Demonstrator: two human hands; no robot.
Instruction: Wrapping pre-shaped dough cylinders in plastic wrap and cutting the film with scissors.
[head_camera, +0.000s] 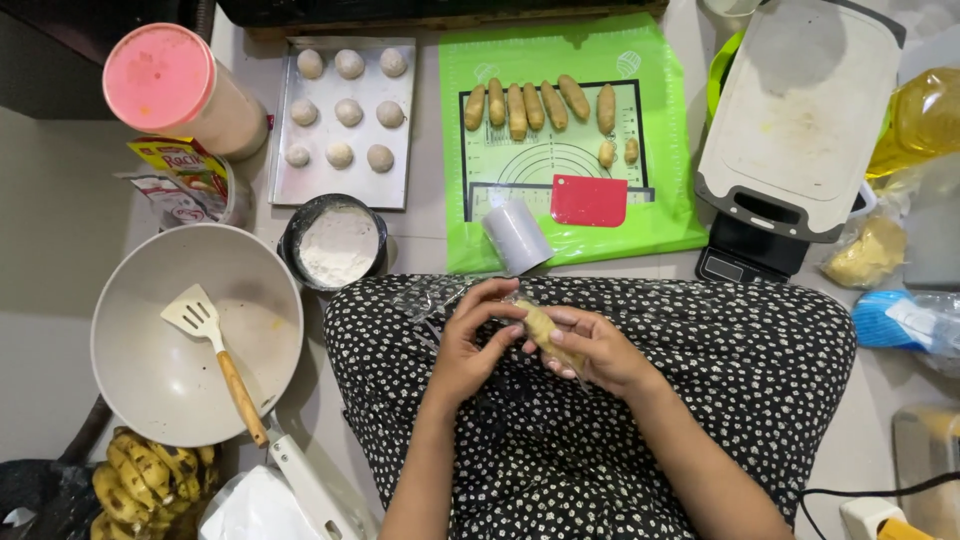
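Overhead view as I see it. Over the lap, my right hand cradles a yellow dough log, fingers curled around it; my left hand pinches its upper end with fingertips together. Beyond, the pale worktop carries a green silicone mat with finished logs and a red scraper, a baking tray of dough balls, a flour bowl, and a pan with spatula.
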